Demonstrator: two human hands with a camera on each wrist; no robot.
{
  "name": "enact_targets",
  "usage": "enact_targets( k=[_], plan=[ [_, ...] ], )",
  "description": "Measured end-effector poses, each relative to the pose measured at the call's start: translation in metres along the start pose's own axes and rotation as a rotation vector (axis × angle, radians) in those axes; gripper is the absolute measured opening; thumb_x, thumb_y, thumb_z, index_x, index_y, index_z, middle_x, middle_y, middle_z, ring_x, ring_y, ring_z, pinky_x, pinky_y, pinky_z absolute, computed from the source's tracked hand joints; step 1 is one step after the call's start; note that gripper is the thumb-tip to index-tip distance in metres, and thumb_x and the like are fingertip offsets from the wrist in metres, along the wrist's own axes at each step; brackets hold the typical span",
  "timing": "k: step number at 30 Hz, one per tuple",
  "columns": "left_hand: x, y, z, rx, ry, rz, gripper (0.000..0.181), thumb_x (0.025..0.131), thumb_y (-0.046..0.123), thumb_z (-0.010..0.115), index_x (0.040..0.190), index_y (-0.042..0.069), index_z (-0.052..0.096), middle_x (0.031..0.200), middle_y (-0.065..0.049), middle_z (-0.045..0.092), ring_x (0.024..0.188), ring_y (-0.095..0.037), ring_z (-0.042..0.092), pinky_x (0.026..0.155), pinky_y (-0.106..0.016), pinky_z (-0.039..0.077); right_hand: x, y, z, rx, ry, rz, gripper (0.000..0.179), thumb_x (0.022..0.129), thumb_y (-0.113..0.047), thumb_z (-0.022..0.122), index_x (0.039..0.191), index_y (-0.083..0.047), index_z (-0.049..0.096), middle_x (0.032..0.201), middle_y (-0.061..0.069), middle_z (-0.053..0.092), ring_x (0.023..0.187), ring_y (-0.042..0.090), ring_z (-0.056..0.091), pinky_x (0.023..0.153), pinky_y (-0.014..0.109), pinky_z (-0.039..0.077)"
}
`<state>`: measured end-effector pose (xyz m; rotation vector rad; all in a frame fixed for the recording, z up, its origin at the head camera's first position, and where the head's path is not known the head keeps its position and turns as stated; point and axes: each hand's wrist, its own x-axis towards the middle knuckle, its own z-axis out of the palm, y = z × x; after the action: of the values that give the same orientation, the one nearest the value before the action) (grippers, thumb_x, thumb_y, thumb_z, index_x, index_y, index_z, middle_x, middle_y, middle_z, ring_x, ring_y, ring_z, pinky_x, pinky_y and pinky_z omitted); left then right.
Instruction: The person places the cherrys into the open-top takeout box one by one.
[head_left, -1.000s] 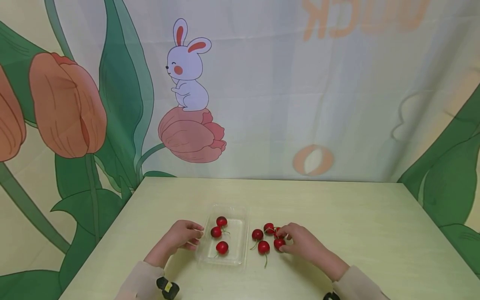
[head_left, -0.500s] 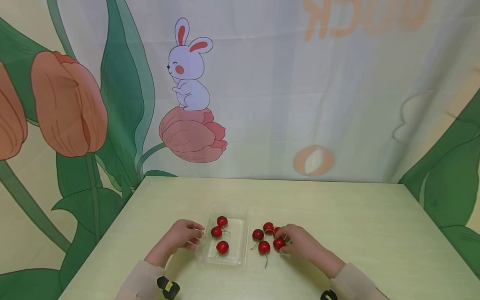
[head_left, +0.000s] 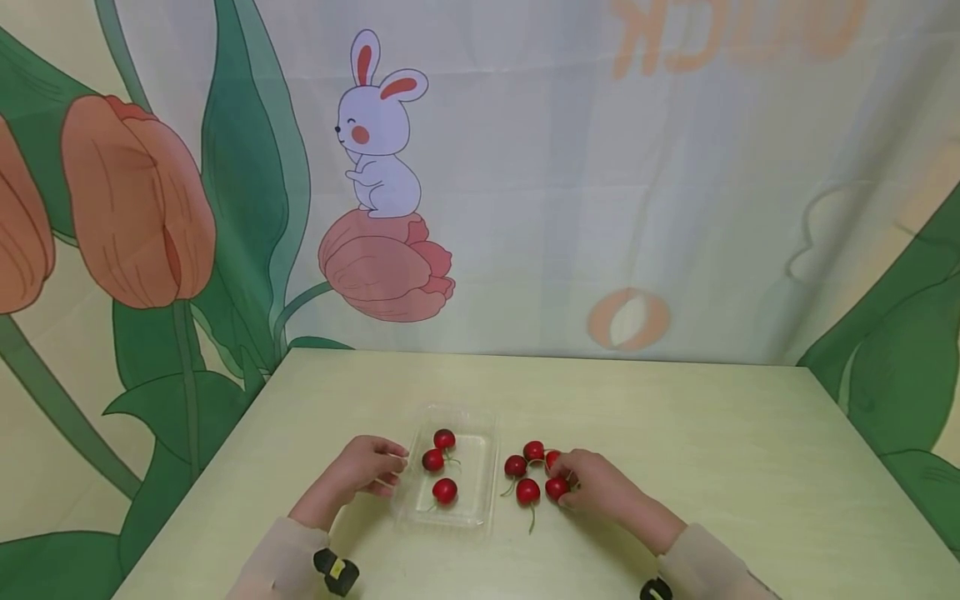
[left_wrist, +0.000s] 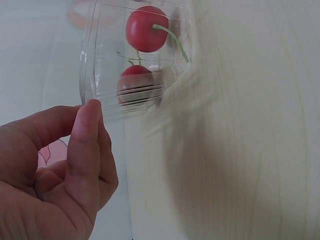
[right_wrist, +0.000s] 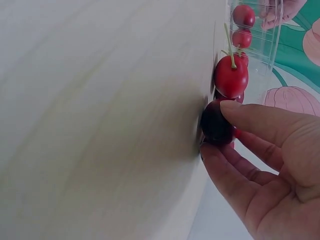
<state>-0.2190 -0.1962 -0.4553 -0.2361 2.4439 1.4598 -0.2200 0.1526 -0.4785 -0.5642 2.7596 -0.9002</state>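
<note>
A clear plastic container (head_left: 472, 500) on the table holds three red cherries, among them a cherry (head_left: 445, 492) near its front. My left hand (head_left: 369, 465) pinches the container's left rim between thumb and fingers; the left wrist view shows the thumb and fingertips at the rim (left_wrist: 90, 75). To the container's right lies a loose group of several cherries with green stems, one cherry (head_left: 528, 492) at the front. My right hand (head_left: 600, 487) grips a dark red cherry (right_wrist: 216, 122), thumb on its near side and fingers curled about it, close over the table. Those fingers partly hide another cherry (head_left: 552, 460) behind.
The pale wooden table (head_left: 675, 417) extends back to a printed cloth backdrop (head_left: 525, 208) with a rabbit and tulips. A black wrist device (head_left: 337, 573) sits on the left sleeve, and another wrist device (head_left: 656, 590) shows at the right sleeve.
The right wrist has shifted slightly left, its fingers staying at the same cherry. The left hand keeps its place at the container, and the head view has tilted a little.
</note>
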Motion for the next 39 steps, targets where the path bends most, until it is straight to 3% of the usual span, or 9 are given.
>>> enact_targets(
  k=[7, 8, 11, 20, 32, 39],
  plan=[
    [0.001, 0.0, 0.0, 0.013, 0.003, -0.01, 0.026, 0.097, 0.007, 0.064, 0.118, -0.009, 0.066, 0.095, -0.017, 0.07, 0.07, -0.016, 0.063, 0.061, -0.026, 0.062, 0.001, 0.001, 0.001, 0.009, -0.001, -0.003, 0.025, 0.077, 0.003, 0.083, 0.098, -0.006, 0.072, 0.092, 0.003, 0.067, 0.086, 0.016, 0.06, 0.073, 0.028, 0.054],
    [0.008, -0.007, 0.0, 0.007, -0.002, -0.008, 0.025, 0.097, 0.008, 0.065, 0.117, -0.007, 0.067, 0.094, -0.016, 0.07, 0.071, -0.016, 0.064, 0.061, -0.027, 0.062, 0.001, 0.001, 0.001, 0.01, 0.001, -0.006, 0.025, 0.077, 0.003, 0.083, 0.098, -0.006, 0.072, 0.092, 0.003, 0.067, 0.086, 0.016, 0.06, 0.073, 0.027, 0.054],
    [0.009, -0.007, 0.0, 0.015, -0.003, -0.015, 0.026, 0.097, 0.009, 0.065, 0.117, -0.006, 0.067, 0.096, -0.016, 0.07, 0.072, -0.017, 0.064, 0.062, -0.027, 0.062, 0.0, 0.0, 0.001, 0.002, 0.006, -0.009, 0.025, 0.077, 0.003, 0.083, 0.098, -0.006, 0.072, 0.092, 0.003, 0.067, 0.086, 0.016, 0.059, 0.073, 0.027, 0.054],
    [0.002, 0.0, 0.001, 0.018, 0.01, -0.029, 0.025, 0.098, 0.008, 0.063, 0.118, -0.008, 0.066, 0.097, -0.017, 0.07, 0.071, -0.016, 0.063, 0.061, -0.025, 0.061, -0.004, -0.005, -0.004, 0.019, 0.003, -0.023, 0.023, 0.078, 0.002, 0.082, 0.099, -0.004, 0.073, 0.091, 0.003, 0.067, 0.084, 0.016, 0.059, 0.068, 0.022, 0.051],
    [0.001, 0.0, 0.001, 0.019, 0.012, -0.033, 0.025, 0.098, 0.008, 0.064, 0.118, -0.007, 0.066, 0.097, -0.017, 0.07, 0.071, -0.017, 0.062, 0.06, -0.024, 0.061, -0.007, -0.005, -0.01, 0.037, 0.0, -0.102, 0.018, 0.079, 0.002, 0.08, 0.095, -0.005, 0.072, 0.089, 0.002, 0.067, 0.083, 0.015, 0.06, 0.068, 0.019, 0.049],
    [0.001, 0.002, 0.001, 0.018, 0.009, -0.021, 0.025, 0.097, 0.007, 0.063, 0.117, -0.008, 0.066, 0.096, -0.017, 0.069, 0.069, -0.016, 0.062, 0.059, -0.025, 0.061, -0.005, -0.008, -0.012, 0.034, 0.014, -0.152, 0.018, 0.08, 0.001, 0.08, 0.095, -0.007, 0.072, 0.092, 0.001, 0.068, 0.087, 0.013, 0.064, 0.075, 0.024, 0.056]
  ],
)
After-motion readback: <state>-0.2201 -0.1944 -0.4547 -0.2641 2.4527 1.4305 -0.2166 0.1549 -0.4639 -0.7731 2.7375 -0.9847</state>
